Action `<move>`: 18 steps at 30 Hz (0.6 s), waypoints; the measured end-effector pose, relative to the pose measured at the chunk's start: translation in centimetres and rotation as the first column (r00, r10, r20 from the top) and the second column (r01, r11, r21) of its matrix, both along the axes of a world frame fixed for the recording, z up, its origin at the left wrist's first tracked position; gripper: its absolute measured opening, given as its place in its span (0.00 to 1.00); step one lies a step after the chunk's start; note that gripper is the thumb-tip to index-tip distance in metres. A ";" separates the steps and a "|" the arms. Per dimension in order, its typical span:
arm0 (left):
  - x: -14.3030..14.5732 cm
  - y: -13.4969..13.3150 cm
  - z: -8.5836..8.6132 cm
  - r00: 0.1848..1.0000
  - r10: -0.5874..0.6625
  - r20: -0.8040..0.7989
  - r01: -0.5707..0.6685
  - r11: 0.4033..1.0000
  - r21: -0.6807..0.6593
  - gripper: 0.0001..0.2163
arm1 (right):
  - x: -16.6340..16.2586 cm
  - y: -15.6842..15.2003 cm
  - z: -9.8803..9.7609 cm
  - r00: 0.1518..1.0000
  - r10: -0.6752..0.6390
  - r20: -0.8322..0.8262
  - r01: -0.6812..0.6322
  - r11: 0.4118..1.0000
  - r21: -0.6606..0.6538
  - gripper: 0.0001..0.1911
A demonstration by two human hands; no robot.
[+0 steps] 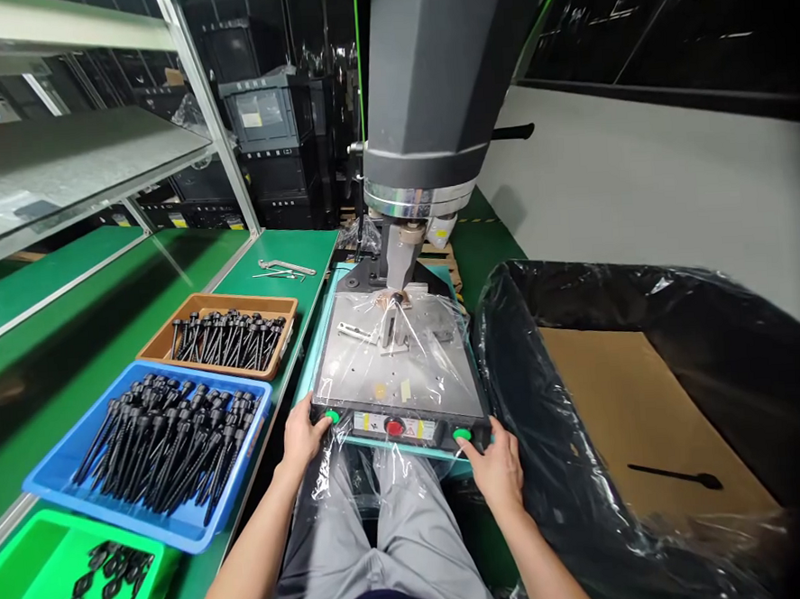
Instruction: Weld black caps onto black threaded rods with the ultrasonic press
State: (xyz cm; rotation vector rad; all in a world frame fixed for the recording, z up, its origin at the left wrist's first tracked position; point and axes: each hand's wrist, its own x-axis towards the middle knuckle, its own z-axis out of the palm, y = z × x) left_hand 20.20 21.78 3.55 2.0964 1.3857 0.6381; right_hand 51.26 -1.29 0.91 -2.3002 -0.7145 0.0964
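Note:
My left hand [304, 436] wraps the front left corner of the machine base [350, 375], its thumb on a green push button [332, 417]. At the opposite corner, my right hand [497, 461] curls round the edge with its thumb at the other green button [462, 435]. Between them sits a red button [394, 427] on the front panel. Above the base, the tapered tip of the press head [401, 254] reaches down to a small fixture [393, 331] on the metal plate. A black part shows at the tip; its shape is mostly hidden. Clear plastic film covers the plate.
On the green bench at left stand a brown tray [278, 366] and a blue tray [51, 479] of black long-stemmed parts, plus a green tray [24, 575] of small black pieces. A wrench [290, 266] lies behind. At right, a plastic-lined bin [512, 365] holds one black part [678, 475] on cardboard.

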 end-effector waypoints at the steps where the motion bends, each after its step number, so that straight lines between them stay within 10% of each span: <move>1: 0.0 0.0 0.0 1.000 0.001 0.001 -0.001 1.000 -0.002 0.30 | 0.0 0.0 -0.1 1.000 0.000 0.000 0.000 1.000 0.005 0.43; 18: 0.0 -0.1 0.9 0.999 -0.035 0.008 0.035 0.997 -0.062 0.31 | 0.1 -1.0 0.3 0.995 0.062 -0.077 -0.055 0.995 0.088 0.48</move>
